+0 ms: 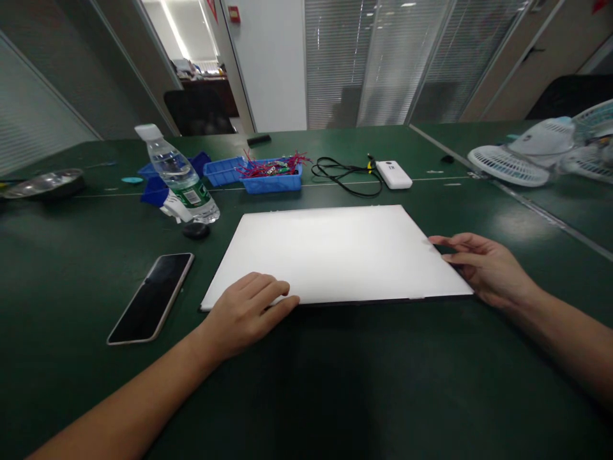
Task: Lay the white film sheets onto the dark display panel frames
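A flat, bright white panel [335,255] with thin dark edges lies on the green table in front of me. My left hand [246,313] rests across its near left edge, palm down. The fingers bend loosely over the white surface, and the thumb stretches along the front edge, apart from them. At the right edge is my right hand [483,265], its index finger and thumb spread and their tips at the panel's side. The other right fingers are partly hidden beneath the hand. Neither hand is wrapped around the panel.
Left of the panel are a smartphone [152,299], a water bottle [179,176] and a black mouse-like object [196,230]. Behind it are a blue tray [272,185] of red wires, a black cable [335,176] and a white power bank [394,175]. White fans [507,165] stand at right.
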### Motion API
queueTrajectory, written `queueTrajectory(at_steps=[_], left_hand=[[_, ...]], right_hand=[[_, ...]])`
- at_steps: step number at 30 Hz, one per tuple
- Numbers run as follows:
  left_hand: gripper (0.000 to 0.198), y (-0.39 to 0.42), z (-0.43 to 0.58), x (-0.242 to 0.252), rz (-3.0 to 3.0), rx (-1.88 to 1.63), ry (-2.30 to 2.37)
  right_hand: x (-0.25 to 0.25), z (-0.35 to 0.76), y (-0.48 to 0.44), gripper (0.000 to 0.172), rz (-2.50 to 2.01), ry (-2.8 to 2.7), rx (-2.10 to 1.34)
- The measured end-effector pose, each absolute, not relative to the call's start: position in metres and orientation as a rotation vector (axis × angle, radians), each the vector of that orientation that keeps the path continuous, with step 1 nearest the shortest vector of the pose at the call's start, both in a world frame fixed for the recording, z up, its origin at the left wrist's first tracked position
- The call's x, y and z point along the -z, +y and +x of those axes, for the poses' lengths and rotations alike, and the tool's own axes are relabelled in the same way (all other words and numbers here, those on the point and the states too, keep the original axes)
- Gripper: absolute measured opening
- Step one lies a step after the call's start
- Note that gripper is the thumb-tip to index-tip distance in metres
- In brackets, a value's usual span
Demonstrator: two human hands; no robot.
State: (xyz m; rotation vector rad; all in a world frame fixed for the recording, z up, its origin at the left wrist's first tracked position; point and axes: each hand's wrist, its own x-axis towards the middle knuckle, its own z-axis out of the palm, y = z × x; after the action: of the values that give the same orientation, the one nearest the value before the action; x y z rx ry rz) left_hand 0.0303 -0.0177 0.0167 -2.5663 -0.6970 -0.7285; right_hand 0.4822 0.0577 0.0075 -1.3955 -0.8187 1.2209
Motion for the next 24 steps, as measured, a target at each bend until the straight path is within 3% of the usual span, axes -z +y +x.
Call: queueTrajectory(at_steps=[12,16,19,24], left_hand=[[0.019,-0.018,0.025,-0.021,-2.534,0.869,-0.56],[0.02,-0.017,0.024,-0.019,-2.545,0.897,-0.554],[0.022,-0.016,0.027,-0.023,-2.535,0.875,-0.529],[0.022,-0.02,0.038,-0.034,-2.462,0.891,-0.514]], right_hand=[[0.002,0.49,0.057,0.014,-1.437,-1.208,-1.021],[-0.004,0.502,0.054,0.024,-1.602,-1.765,-0.403],[-0.024,0.504,0.044,0.028,-1.446,-2.01,0.125],[-0.061,0.458,0.006,0.024,-1.026,-2.297,0.442]])
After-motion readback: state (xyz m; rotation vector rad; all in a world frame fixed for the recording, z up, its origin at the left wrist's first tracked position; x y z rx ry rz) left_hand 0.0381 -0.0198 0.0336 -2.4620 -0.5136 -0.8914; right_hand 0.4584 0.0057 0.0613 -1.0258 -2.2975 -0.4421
